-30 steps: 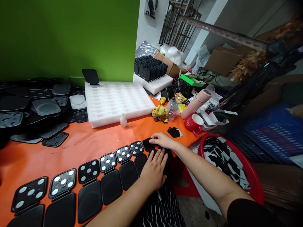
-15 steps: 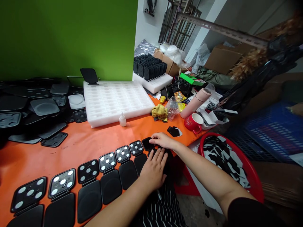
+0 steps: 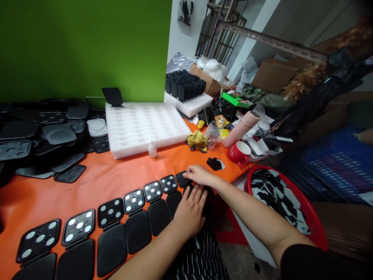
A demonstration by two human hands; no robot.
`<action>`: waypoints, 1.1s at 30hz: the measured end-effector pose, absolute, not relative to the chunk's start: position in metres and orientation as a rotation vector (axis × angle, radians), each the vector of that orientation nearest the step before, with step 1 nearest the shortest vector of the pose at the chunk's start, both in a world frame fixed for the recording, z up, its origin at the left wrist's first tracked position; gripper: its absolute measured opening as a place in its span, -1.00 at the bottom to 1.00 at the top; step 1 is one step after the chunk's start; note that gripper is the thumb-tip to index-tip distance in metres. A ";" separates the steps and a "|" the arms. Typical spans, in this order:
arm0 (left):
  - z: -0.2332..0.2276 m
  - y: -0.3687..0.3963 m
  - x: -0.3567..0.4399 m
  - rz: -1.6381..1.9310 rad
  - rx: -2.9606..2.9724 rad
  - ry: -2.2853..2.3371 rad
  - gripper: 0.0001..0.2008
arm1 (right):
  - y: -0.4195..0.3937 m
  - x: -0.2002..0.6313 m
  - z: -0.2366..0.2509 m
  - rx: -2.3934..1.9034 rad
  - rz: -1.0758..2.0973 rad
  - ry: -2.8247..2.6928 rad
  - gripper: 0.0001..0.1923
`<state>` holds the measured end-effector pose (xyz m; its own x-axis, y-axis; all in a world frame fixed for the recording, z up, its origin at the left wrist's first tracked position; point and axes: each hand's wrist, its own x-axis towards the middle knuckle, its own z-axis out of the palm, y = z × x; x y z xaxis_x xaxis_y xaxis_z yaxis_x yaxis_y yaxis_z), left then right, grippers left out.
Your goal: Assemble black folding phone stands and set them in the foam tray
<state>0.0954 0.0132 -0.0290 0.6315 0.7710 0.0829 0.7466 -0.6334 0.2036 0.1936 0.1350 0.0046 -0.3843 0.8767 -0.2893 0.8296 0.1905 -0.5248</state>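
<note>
A row of black folding plates runs along the orange tabletop; one hinged square part (image 3: 133,200) carries white round dots, with a plain black lower panel (image 3: 138,232) joined to it. At the right end of the row, my right hand (image 3: 199,175) has its fingers bent together on a plain black square pad (image 3: 182,179) that shows no dots. My left hand (image 3: 190,210) lies flat with fingers spread over the lower panel at that end, mostly hiding it. Beyond my right hand lies a small black and white peeled piece (image 3: 216,163).
A white foam tray (image 3: 145,128) stands behind the row, with a small dropper bottle (image 3: 152,149) before it. Black plates (image 3: 60,134) pile up at left. At right are a red mug (image 3: 239,153), a pink flask (image 3: 241,128) and a red basin (image 3: 316,229) of scraps.
The view has shifted slightly, so the table things sit a little lower and further right. Both hands keep nearly the same place on the end plate.
</note>
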 end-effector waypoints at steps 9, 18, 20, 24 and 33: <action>-0.029 0.013 0.096 0.236 2.705 1.270 -0.18 | 0.129 0.193 0.006 -1.756 0.885 -2.396 -0.75; -0.029 0.013 0.096 0.226 2.704 1.267 -0.18 | 0.131 0.190 0.008 -1.788 0.734 -2.531 -0.72; -0.029 0.013 0.096 0.224 2.704 1.267 -0.18 | 0.132 0.189 0.009 -1.779 0.689 -2.574 -0.71; -0.028 0.013 0.096 0.218 2.702 1.262 -0.17 | 0.134 0.187 0.014 -1.802 0.568 -2.613 -0.70; -0.023 0.015 0.091 0.220 2.689 1.176 -0.30 | 0.093 0.201 0.027 -1.498 0.506 -2.627 -0.76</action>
<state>0.0908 0.0154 -0.0234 0.6726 0.7379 0.0566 0.7085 -0.6641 0.2389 0.2009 0.0926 0.0273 -0.5204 0.8484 -0.0968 0.8237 0.4688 -0.3189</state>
